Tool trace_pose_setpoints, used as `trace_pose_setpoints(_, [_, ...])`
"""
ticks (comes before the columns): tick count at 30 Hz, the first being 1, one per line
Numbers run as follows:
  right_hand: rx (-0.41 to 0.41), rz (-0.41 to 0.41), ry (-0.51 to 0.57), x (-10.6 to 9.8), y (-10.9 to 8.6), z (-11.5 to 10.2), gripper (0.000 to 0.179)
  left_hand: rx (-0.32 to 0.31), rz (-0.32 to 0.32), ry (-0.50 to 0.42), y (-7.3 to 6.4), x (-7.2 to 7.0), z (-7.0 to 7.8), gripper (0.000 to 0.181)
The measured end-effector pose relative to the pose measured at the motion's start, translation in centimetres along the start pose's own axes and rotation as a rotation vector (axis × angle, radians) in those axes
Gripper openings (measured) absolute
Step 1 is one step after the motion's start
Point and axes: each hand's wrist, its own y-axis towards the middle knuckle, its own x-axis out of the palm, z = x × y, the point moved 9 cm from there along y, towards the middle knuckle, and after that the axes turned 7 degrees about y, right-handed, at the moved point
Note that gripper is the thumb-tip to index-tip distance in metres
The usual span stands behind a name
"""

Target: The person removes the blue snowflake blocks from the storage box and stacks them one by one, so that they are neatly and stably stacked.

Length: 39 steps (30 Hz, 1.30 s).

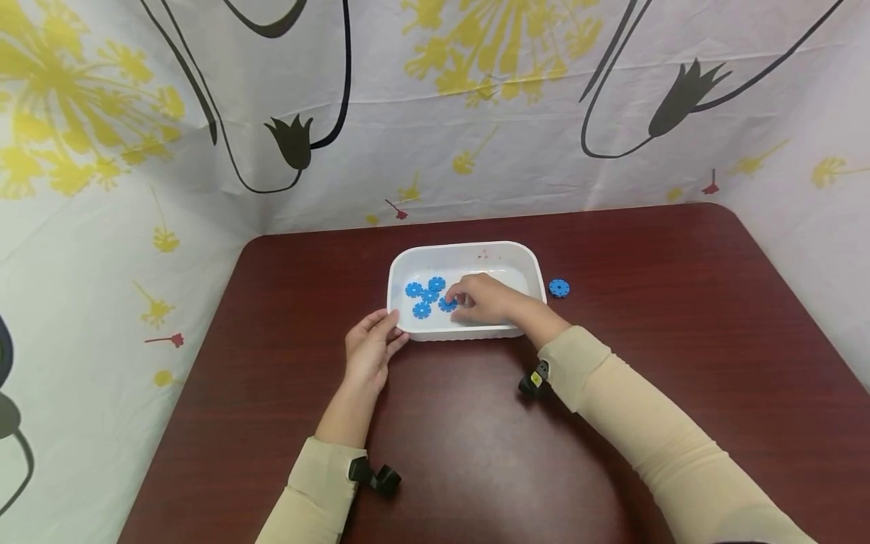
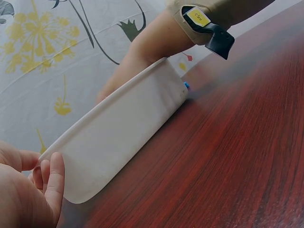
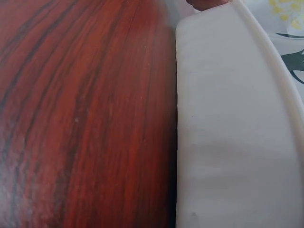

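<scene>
A white rectangular tray [image 1: 467, 332] stands on the dark red table. My left hand [image 1: 369, 347] grips its near left corner, thumb at the rim and fingers against the outer wall; the left wrist view shows these fingers [image 2: 56, 178] from the side. Inside the tray, my right hand [image 1: 485, 298] reaches over the near right rim, its curled fingertips pinching a blue notched disc [image 1: 445, 304]. More blue notched discs [image 1: 421, 310] lie close by on the tray's left side. In the right wrist view, the tray's outer wall [image 3: 232, 123] hides the right hand's fingers.
Another blue notched disc [image 1: 559, 288] lies on the table [image 1: 646, 302], just right of the tray. Behind the table's far edge hangs a white cloth [image 1: 381, 151] with yellow and dark flower prints. Small black cameras [image 1: 384, 480] sit on both sleeve cuffs.
</scene>
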Motion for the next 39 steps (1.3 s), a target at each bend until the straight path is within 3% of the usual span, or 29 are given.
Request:
trace_pose_setpoints(10, [0.003,-0.012,-0.058,0.2,-0.3,0.5,0.024,0.003,-0.001,0.008,-0.1,0.0,0.1,0.021])
trace_pose_setpoints(16, [0.076,0.041,-0.1,-0.5,-0.5,1.2,0.019,0.006,-0.003,0.006,-0.1,0.0,0.0,0.021])
trace_pose_setpoints(20, [0.128,0.074,-0.098,-0.8,-0.6,1.7,0.028,0.007,-0.002,-0.003,0.0,0.0,-0.1,0.019])
trace_pose_setpoints(25, [0.175,0.046,-0.105,-0.6,-0.5,2.1,0.039,0.008,-0.003,0.003,-0.1,0.0,0.0,0.02])
trace_pose_setpoints(32, [0.174,0.012,-0.063,-0.2,-0.5,2.2,0.034,0.002,-0.004,0.005,-0.1,0.0,0.0,0.019])
trace_pose_setpoints(39, [0.245,0.112,0.006,-1.3,-0.7,2.7,0.029,-0.001,-0.01,0.026,-0.1,0.1,0.0,0.026])
